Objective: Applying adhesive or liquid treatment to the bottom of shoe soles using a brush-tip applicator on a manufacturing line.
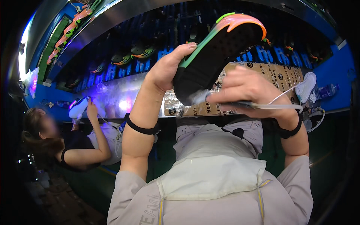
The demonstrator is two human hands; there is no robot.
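My left hand [168,67] grips a shoe sole [210,60] by its left edge, thumb along the green side wall. The sole is held up at a slant above the bench, its broad black face towards me, and its far end is rimmed in orange and bright green. Closed around a dark-handled brush [200,97], my right hand [249,88] is smeared by motion. The pale bristles are at the sole's near end, blurred; whether they touch it I cannot tell. A clear tube [279,107] runs from the brush handle past my right wrist.
Printed cardboard [268,77] covers the bench below the sole. At right are a white shoe-shaped piece [305,87] and a plastic bottle [330,90]. Beyond, blue holders [283,56] carry several shoe parts. A co-worker [86,150] at left holds a pale sole [78,108]; orange soles [71,32] line a raised shelf.
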